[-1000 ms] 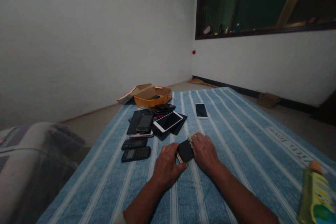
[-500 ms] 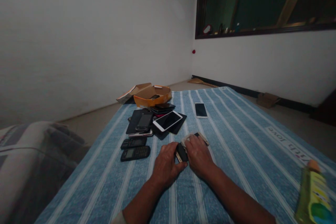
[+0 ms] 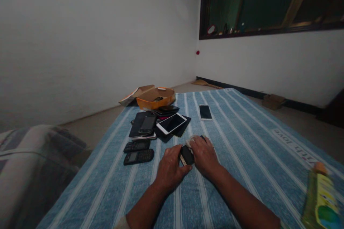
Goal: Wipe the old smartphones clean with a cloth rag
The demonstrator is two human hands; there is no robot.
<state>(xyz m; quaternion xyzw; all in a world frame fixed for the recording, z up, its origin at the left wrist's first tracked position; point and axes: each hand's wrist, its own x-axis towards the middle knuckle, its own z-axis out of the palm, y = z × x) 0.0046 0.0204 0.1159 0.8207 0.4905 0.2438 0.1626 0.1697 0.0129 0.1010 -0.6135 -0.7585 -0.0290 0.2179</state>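
A dark phone [image 3: 186,156] lies on the blue striped cloth [image 3: 242,143] between my two hands. My left hand [image 3: 170,166] grips its near left edge with the fingers curled round it. My right hand [image 3: 204,154] lies over the phone's right part and presses a small whitish cloth [image 3: 191,139] onto it; most of the phone is hidden beneath that hand. Beyond my hands sits a heap of phones, with a white-framed phone [image 3: 171,123] on top. Two dark keypad phones [image 3: 138,151] lie to the left.
An open orange cardboard box [image 3: 153,97] sits behind the heap. A single phone [image 3: 205,112] lies apart further back on the cloth. A green bottle [image 3: 321,196] stands at the lower right. A grey bundle [image 3: 32,164] fills the lower left. White walls and a dark window close the room.
My right hand has slid back over the dark phone with the cloth, covering more of it than a second ago. My left hand stays on the phone's edge.
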